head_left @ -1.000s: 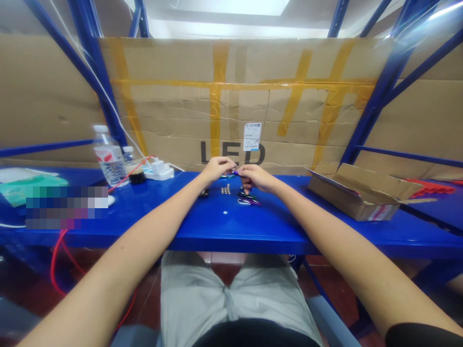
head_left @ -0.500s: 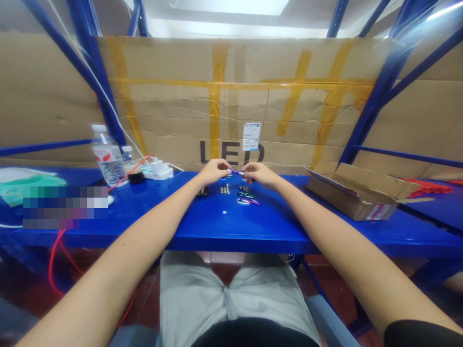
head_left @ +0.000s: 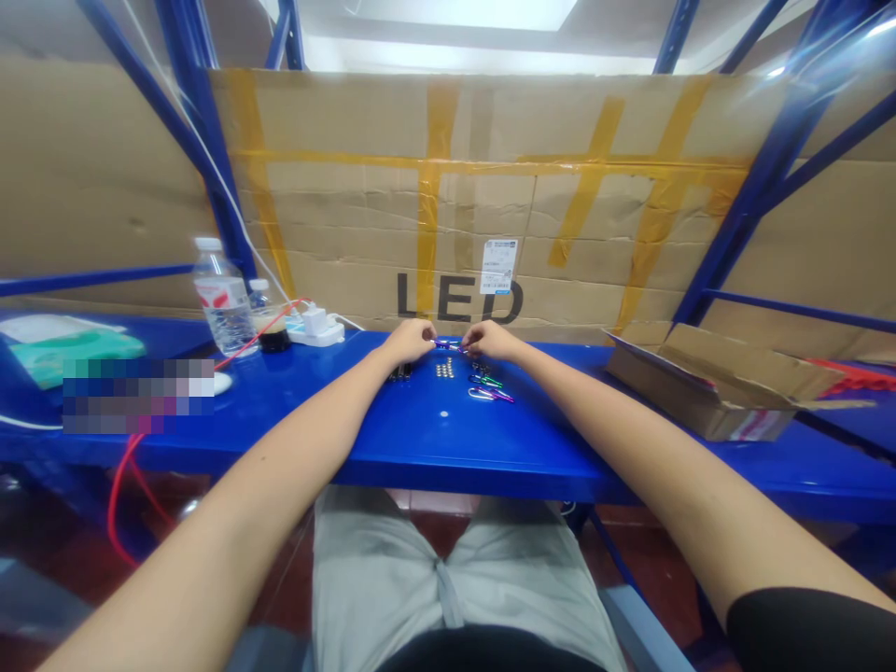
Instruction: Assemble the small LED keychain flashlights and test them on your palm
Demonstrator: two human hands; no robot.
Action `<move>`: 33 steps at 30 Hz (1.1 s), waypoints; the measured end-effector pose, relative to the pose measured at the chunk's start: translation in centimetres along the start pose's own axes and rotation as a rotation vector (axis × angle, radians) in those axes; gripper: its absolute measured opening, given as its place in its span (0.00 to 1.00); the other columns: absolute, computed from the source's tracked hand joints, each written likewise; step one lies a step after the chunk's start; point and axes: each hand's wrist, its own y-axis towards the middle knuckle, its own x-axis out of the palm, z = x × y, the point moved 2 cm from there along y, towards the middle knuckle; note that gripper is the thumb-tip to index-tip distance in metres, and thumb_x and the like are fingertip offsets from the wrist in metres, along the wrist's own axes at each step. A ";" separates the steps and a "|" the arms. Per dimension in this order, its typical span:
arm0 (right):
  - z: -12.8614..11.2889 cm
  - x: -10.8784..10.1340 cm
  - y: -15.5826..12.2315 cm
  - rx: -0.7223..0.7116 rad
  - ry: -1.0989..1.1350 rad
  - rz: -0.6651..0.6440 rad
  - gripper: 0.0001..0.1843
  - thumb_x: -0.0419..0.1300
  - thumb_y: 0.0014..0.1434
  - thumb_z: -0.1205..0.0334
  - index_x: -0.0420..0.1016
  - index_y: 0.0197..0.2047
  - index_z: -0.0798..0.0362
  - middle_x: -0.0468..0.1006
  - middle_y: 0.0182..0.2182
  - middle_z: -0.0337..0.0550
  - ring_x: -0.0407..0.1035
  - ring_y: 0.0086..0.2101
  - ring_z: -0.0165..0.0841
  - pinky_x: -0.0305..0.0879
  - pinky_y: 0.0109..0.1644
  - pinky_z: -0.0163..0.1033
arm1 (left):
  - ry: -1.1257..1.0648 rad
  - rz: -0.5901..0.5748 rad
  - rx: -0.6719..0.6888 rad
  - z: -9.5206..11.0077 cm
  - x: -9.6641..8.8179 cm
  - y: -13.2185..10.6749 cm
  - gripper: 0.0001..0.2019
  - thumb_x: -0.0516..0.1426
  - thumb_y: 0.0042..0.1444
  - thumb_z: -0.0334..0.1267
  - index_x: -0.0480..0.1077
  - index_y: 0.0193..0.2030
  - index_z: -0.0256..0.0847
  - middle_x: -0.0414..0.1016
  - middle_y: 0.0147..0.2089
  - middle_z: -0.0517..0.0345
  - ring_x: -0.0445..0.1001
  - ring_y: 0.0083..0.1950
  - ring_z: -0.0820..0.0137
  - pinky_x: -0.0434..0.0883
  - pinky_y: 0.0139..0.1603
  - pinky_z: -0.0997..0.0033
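My left hand (head_left: pixel 412 342) is closed, its thumb and fingers pinching one end of a small shiny purple tube (head_left: pixel 445 345) at the back of the table. At the other end, my right hand (head_left: pixel 491 342) is closed in a pinch too; exactly what its fingertips grip is too small to make out. Below the hands, small silver round pieces (head_left: pixel 444 368) sit in rows. A purple carabiner (head_left: pixel 493 395) and a green carabiner (head_left: pixel 487 381) lie nearer to me on the right. Dark small cylinders (head_left: pixel 400 371) are partly hidden by my left wrist.
An open cardboard box (head_left: pixel 700 392) stands on the blue table (head_left: pixel 448 448) to the right. At left are a water bottle (head_left: pixel 222 303), a dark-liquid bottle (head_left: pixel 273 338), a white power strip (head_left: pixel 322 329), red cable and a green packet (head_left: pixel 70 355). A cardboard wall (head_left: pixel 350 215) closes the back.
The view has shifted, so the scene sits farther right. Both hands have moved slightly left and down over the table, with a slightly wider gap between the fingertips.
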 end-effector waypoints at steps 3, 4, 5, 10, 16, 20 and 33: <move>0.0 0.5 1.0 -0.028 -0.126 0.018 0.09 0.66 0.46 0.80 0.78 0.30 0.57 0.81 0.27 0.45 0.74 0.29 0.33 0.71 0.35 0.35 | 0.108 0.005 -0.047 -0.5 0.1 0.0 0.05 0.64 0.44 0.32 0.77 0.30 0.43 0.78 0.36 0.51 0.74 0.40 0.58 0.71 0.49 0.57; 0.0 0.7 1.3 -0.031 -0.146 0.025 0.10 0.66 0.46 0.80 0.78 0.30 0.57 0.82 0.28 0.45 0.74 0.30 0.33 0.71 0.36 0.35 | 0.132 0.012 -0.063 -0.6 0.1 0.0 0.05 0.65 0.43 0.32 0.77 0.30 0.44 0.78 0.36 0.51 0.74 0.40 0.57 0.71 0.49 0.56; 0.1 0.9 1.6 -0.031 -0.165 0.032 0.10 0.66 0.46 0.81 0.78 0.30 0.57 0.82 0.29 0.46 0.74 0.31 0.34 0.70 0.37 0.36 | 0.145 0.020 -0.078 -0.7 0.1 0.1 0.05 0.65 0.43 0.32 0.77 0.29 0.44 0.78 0.36 0.51 0.75 0.41 0.56 0.70 0.50 0.55; 0.3 1.5 2.8 -0.036 -0.301 0.056 0.10 0.66 0.49 0.80 0.78 0.33 0.57 0.82 0.35 0.51 0.73 0.35 0.37 0.68 0.41 0.38 | 0.191 0.033 -0.154 -1.0 0.3 0.2 0.06 0.68 0.42 0.32 0.77 0.28 0.44 0.76 0.33 0.51 0.76 0.44 0.53 0.70 0.53 0.53; 0.4 1.9 3.8 -0.029 -0.430 0.015 0.07 0.66 0.54 0.76 0.81 0.36 0.59 0.83 0.38 0.51 0.74 0.37 0.37 0.67 0.43 0.36 | 0.348 -0.007 -0.279 -0.4 0.3 0.1 0.06 0.66 0.47 0.33 0.79 0.34 0.43 0.80 0.42 0.50 0.76 0.49 0.57 0.70 0.57 0.59; 0.4 2.0 3.8 -0.021 -0.486 0.004 0.08 0.64 0.58 0.74 0.82 0.41 0.59 0.83 0.41 0.52 0.75 0.41 0.37 0.66 0.46 0.35 | 0.433 -0.027 -0.322 0.4 0.3 -0.1 0.07 0.61 0.53 0.33 0.80 0.38 0.42 0.81 0.47 0.48 0.77 0.51 0.58 0.71 0.56 0.61; 0.9 1.0 2.5 0.103 -0.464 0.016 0.09 0.65 0.61 0.68 0.81 0.45 0.61 0.83 0.43 0.55 0.77 0.38 0.37 0.69 0.42 0.35 | 0.408 -0.040 -0.359 1.0 -1.2 -0.2 0.09 0.59 0.55 0.35 0.80 0.41 0.41 0.82 0.48 0.47 0.78 0.50 0.60 0.73 0.52 0.65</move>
